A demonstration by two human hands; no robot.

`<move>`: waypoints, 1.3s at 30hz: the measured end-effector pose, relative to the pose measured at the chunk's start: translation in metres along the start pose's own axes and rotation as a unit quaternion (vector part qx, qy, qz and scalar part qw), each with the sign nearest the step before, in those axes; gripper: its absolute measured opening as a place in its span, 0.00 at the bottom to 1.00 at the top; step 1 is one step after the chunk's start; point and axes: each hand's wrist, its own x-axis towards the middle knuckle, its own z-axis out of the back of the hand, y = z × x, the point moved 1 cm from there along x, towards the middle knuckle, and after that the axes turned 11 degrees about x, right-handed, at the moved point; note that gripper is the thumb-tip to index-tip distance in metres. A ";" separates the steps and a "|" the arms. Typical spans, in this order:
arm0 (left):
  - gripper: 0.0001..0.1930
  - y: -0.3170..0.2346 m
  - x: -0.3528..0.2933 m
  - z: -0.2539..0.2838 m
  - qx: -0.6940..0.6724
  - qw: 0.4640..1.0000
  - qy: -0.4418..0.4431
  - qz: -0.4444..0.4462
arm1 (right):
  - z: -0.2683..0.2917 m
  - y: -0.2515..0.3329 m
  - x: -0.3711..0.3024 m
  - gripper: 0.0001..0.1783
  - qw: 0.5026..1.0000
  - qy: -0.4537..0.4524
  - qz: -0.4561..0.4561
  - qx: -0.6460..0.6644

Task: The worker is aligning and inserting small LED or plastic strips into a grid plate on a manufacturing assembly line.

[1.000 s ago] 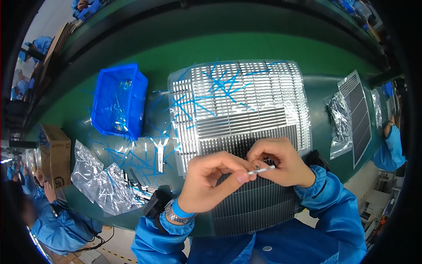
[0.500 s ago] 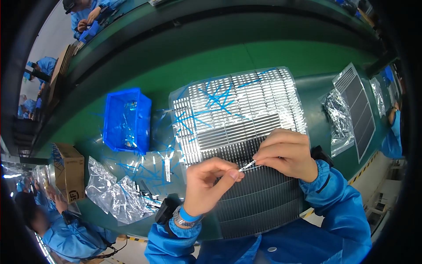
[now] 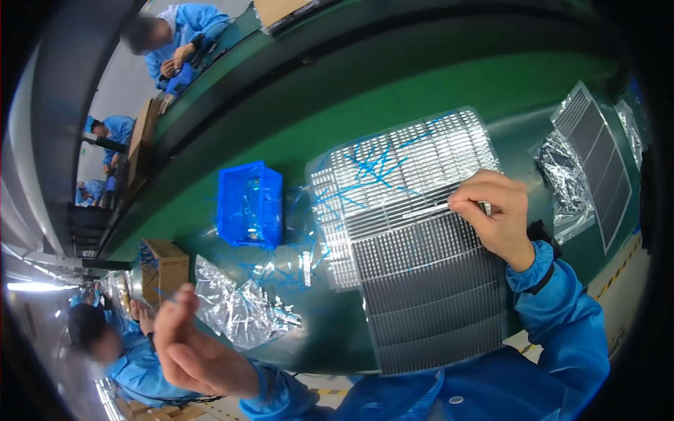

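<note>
Pinching a thin silver strip (image 3: 393,214) at its right end, the right hand (image 3: 495,214) rests on the ribbed grid panel (image 3: 428,281) right of centre. The left hand (image 3: 186,347), lower left, hangs loosely open and empty, near crumpled clear plastic (image 3: 242,309) below the blue bin (image 3: 249,203).

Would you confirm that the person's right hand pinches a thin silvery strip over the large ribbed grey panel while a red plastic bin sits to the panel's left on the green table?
Not quite: the plastic bin is blue, not red, as the head view shows. The rest holds: the right hand pinches a thin silvery strip over the large ribbed grey panel, and the bin sits to the panel's left on the green table.
</note>
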 end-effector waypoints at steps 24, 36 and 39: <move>0.39 0.027 -0.090 -0.105 0.001 0.786 0.584 -0.204 | -0.011 -0.005 -0.001 0.02 0.994 -0.014 -0.107 0.029; 0.33 0.026 -0.090 -0.107 -0.002 0.835 0.520 -0.178 | -0.060 0.003 0.037 0.05 0.978 0.179 -0.090 -0.063; 0.23 0.039 -0.075 -0.107 -0.023 0.879 0.458 -0.134 | -0.061 -0.014 0.031 0.05 0.975 0.176 -0.101 -0.092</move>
